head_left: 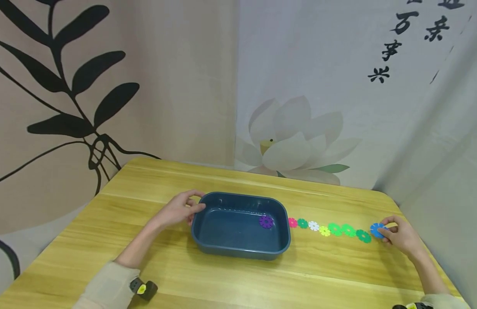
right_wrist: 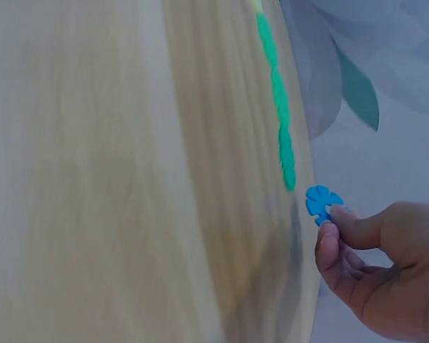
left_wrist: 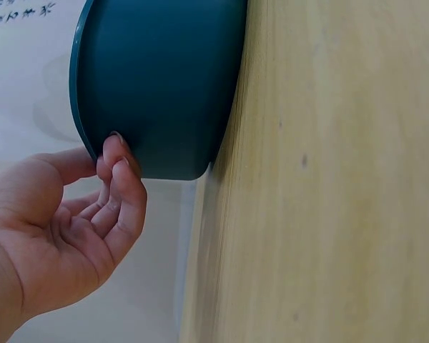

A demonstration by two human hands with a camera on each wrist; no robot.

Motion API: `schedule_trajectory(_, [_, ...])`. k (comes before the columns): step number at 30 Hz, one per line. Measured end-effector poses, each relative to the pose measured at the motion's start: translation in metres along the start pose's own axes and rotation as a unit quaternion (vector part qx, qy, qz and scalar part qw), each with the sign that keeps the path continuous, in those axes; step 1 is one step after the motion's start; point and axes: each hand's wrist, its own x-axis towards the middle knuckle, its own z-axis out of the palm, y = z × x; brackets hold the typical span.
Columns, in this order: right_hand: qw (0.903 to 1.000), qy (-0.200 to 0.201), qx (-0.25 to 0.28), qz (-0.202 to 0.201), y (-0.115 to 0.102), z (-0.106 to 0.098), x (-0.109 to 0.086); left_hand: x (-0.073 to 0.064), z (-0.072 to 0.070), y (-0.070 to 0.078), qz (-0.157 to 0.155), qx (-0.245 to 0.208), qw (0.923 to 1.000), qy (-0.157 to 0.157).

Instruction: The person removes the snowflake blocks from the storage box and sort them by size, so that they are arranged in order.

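My left hand (head_left: 181, 209) grips the left rim of a dark blue plastic basin (head_left: 238, 253); in the left wrist view the thumb is at the rim and the fingers (left_wrist: 132, 193) lie against the outer wall. Inside the basin, toward its right end, lies a purple notched disc (head_left: 266, 222). At the far right, my right hand (head_left: 403, 235) pinches a blue notched disc (head_left: 377, 230) between thumb and fingers. The right wrist view shows this blue disc (right_wrist: 320, 203) held up off the table, just beyond the end of a row of flat discs.
The row runs rightward from the basin: a pink disc (head_left: 293, 222), a green one, a white disc (head_left: 313, 225), a yellow disc (head_left: 324, 231), then several green discs, the last a darker green disc (head_left: 363, 236). A wooden table (head_left: 176, 279) carries everything; printed curtains hang behind.
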Motion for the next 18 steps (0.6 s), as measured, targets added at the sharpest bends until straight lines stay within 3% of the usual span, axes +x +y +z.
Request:
schedule_trajectory(6, [0.9977, -0.041, 0.03, 0.045, 0.012, -0.005, -0.001, -0.001, 0.0, 0.001, 0.002, 0.003, 1.0, 0.002])
schedule_trajectory(18, [0.9967, -0.053, -0.026, 0.056, 0.017, -0.003, 0.002, -0.001, 0.001, 0.0, 0.007, 0.004, 1.0, 0.0])
